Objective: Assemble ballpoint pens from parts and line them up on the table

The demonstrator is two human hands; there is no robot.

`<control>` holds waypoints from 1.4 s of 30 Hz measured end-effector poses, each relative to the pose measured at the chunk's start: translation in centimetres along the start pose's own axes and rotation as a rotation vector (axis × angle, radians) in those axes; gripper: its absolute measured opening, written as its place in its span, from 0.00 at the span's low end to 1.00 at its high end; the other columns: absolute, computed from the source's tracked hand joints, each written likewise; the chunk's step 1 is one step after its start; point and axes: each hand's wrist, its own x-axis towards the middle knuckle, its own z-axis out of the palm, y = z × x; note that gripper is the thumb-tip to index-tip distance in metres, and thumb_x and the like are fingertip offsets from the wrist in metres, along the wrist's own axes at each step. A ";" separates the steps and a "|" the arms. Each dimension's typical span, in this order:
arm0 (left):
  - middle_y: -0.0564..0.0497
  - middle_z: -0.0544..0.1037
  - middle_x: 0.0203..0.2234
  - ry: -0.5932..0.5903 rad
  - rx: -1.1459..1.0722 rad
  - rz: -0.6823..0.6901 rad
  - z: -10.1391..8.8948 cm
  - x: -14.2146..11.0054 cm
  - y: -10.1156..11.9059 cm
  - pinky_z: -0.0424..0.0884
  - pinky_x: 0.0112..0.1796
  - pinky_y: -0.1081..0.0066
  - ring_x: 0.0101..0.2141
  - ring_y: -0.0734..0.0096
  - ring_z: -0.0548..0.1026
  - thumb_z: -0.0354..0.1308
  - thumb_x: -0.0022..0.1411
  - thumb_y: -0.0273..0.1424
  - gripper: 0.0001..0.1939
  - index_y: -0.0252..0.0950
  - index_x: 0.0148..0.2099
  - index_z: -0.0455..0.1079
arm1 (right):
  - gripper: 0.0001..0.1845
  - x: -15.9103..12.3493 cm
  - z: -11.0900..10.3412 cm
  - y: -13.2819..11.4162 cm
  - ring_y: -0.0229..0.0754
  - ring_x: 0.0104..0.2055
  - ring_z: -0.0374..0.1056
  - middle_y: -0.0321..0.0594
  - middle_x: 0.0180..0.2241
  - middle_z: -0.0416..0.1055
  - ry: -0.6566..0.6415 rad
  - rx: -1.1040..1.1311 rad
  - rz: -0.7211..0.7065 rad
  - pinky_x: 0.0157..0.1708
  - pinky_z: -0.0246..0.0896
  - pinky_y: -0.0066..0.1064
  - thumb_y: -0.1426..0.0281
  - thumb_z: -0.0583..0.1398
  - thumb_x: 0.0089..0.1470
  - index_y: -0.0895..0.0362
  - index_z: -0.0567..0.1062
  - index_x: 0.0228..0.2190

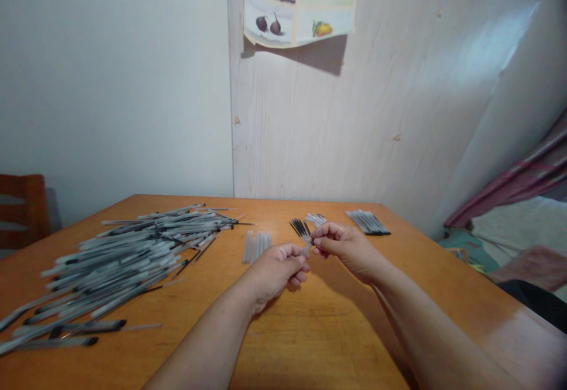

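Observation:
My left hand [286, 265] pinches a short translucent pen part [306, 249] over the middle of the table. Just right of it, the fingers of my right hand [343, 247] are closed on the dark end of this piece; the fingers hide most of it. Behind my hands lie a fan of thin black pen refills [300, 227] and a small group of clear pieces [315, 219]. Left of them, clear pen barrels [257, 247] lie side by side, partly close to my left hand.
A large loose pile of pens and pen parts [128, 260] covers the left of the wooden table [319, 343]. At the back right lies a neat row of pens [367, 223]. A chair [26, 210] stands at the left, and a wall [301, 136] rises behind the table.

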 end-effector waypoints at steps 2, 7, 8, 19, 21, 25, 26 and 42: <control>0.48 0.76 0.32 0.001 0.006 0.000 0.0 0.0 0.0 0.62 0.31 0.73 0.28 0.76 0.71 0.61 0.56 0.40 0.15 0.34 0.39 0.68 | 0.13 0.0 0.0 0.0 0.35 0.25 0.64 0.37 0.25 0.73 -0.008 -0.005 -0.005 0.29 0.59 0.30 0.63 0.66 0.46 0.58 0.74 0.32; 0.48 0.76 0.32 -0.008 0.012 -0.002 0.0 0.1 -0.2 0.63 0.30 0.73 0.27 0.77 0.71 0.61 0.56 0.41 0.16 0.34 0.39 0.69 | 0.13 0.0 -0.1 0.1 0.35 0.25 0.64 0.36 0.25 0.73 -0.002 -0.027 -0.025 0.29 0.59 0.31 0.63 0.66 0.46 0.58 0.74 0.32; 0.49 0.75 0.32 -0.009 0.014 -0.001 0.0 0.1 -0.2 0.63 0.30 0.73 0.27 0.77 0.71 0.61 0.56 0.41 0.16 0.34 0.39 0.68 | 0.13 0.0 -0.1 0.2 0.35 0.25 0.64 0.36 0.26 0.73 -0.004 -0.030 -0.026 0.29 0.59 0.31 0.63 0.66 0.46 0.58 0.74 0.32; 0.49 0.75 0.32 -0.025 0.017 -0.008 -0.2 0.2 -0.3 0.63 0.30 0.73 0.27 0.77 0.71 0.62 0.56 0.40 0.15 0.34 0.40 0.69 | 0.12 0.0 -0.1 0.0 0.36 0.26 0.64 0.37 0.26 0.74 -0.027 -0.068 -0.018 0.28 0.59 0.30 0.63 0.65 0.47 0.57 0.75 0.32; 0.49 0.75 0.32 -0.023 0.007 -0.009 -0.2 0.2 -0.3 0.63 0.30 0.74 0.27 0.77 0.71 0.63 0.55 0.41 0.16 0.34 0.40 0.70 | 0.12 0.0 0.0 0.0 0.35 0.26 0.64 0.37 0.26 0.74 -0.031 -0.069 -0.015 0.28 0.59 0.30 0.63 0.65 0.47 0.57 0.75 0.32; 0.49 0.75 0.32 -0.018 0.008 -0.007 -0.1 0.2 -0.2 0.63 0.30 0.74 0.28 0.77 0.71 0.62 0.56 0.40 0.16 0.34 0.40 0.70 | 0.12 0.0 -0.1 0.0 0.36 0.26 0.65 0.37 0.26 0.74 -0.042 -0.048 -0.011 0.28 0.59 0.30 0.63 0.66 0.47 0.57 0.75 0.32; 0.49 0.75 0.32 -0.019 0.010 -0.006 -0.1 0.2 -0.2 0.63 0.30 0.73 0.28 0.77 0.71 0.62 0.56 0.40 0.15 0.34 0.40 0.70 | 0.13 0.0 -0.1 0.1 0.36 0.26 0.65 0.37 0.26 0.75 -0.047 -0.040 -0.012 0.29 0.59 0.30 0.63 0.66 0.47 0.57 0.75 0.33; 0.48 0.75 0.33 -0.023 0.062 0.009 0.0 0.1 -0.2 0.64 0.31 0.72 0.28 0.75 0.72 0.58 0.59 0.38 0.13 0.34 0.41 0.69 | 0.16 -0.1 -0.6 0.3 0.34 0.24 0.63 0.36 0.24 0.73 -0.104 0.013 0.050 0.27 0.57 0.28 0.59 0.65 0.50 0.59 0.75 0.33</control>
